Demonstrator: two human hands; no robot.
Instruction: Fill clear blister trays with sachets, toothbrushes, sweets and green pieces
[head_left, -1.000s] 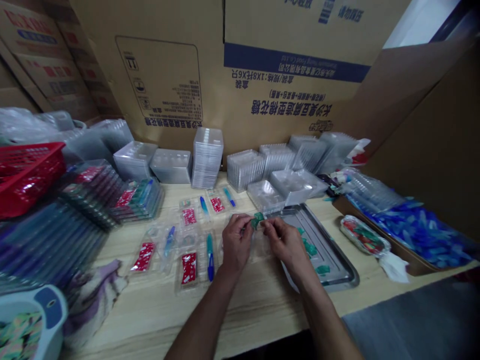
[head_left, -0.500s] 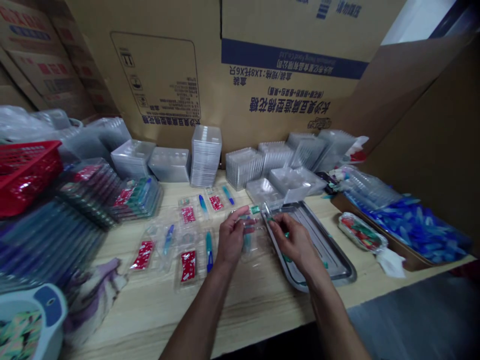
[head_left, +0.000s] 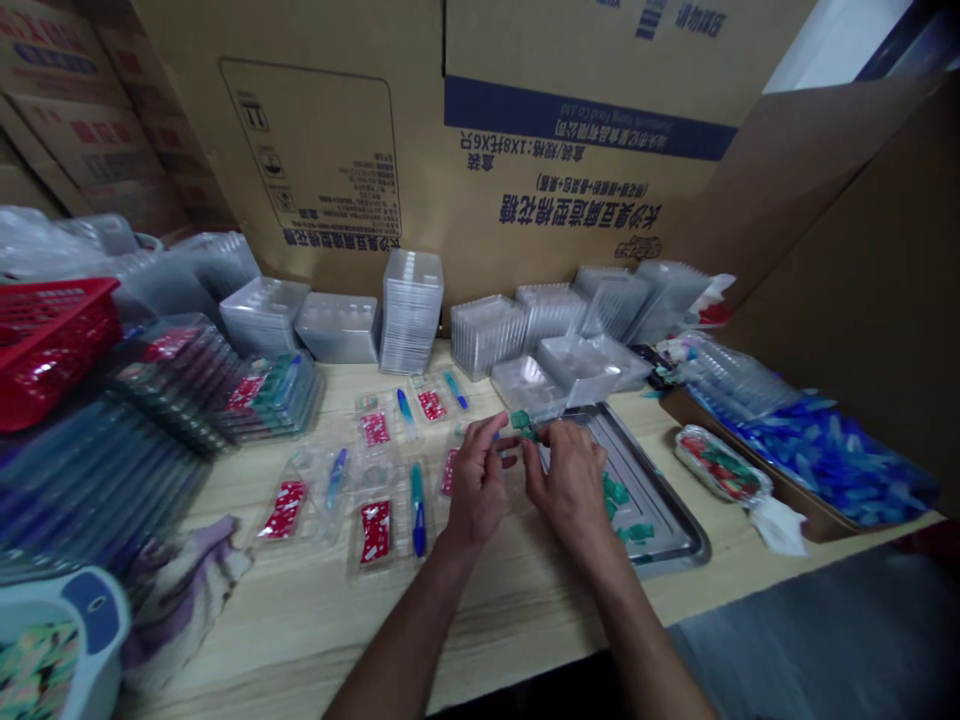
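Note:
My left hand (head_left: pixel 480 475) is over the middle of the table, fingers partly stretched and apart, with nothing clear between them. Beside it my right hand (head_left: pixel 568 480) curls at the left edge of the metal tray (head_left: pixel 694 545). Its fingers close at a small green packet (head_left: pixel 519 422), partly hidden by them. More green packets (head_left: pixel 615 492) lie on the tray. Behind my left hand, a red packet (head_left: pixel 449 472) shows in a clear plastic tray, mostly covered. To the left, several clear trays hold red packets (head_left: pixel 375 530) and blue pen-like pieces (head_left: pixel 418 510).
Stacks of clear trays (head_left: pixel 411 310) line the cardboard wall (head_left: pixel 330 150). A red basket (head_left: pixel 60 345), filled trays (head_left: pixel 97 485) and a light-blue tub (head_left: pixel 109 640) stand left. At right are a wrapped food-like pack (head_left: pixel 721 462) and a carton of blue pieces (head_left: pixel 840 460).
My left hand has let go of the clear tray it held. My right hand has moved a little left, and green packets now show more fully on the metal tray.

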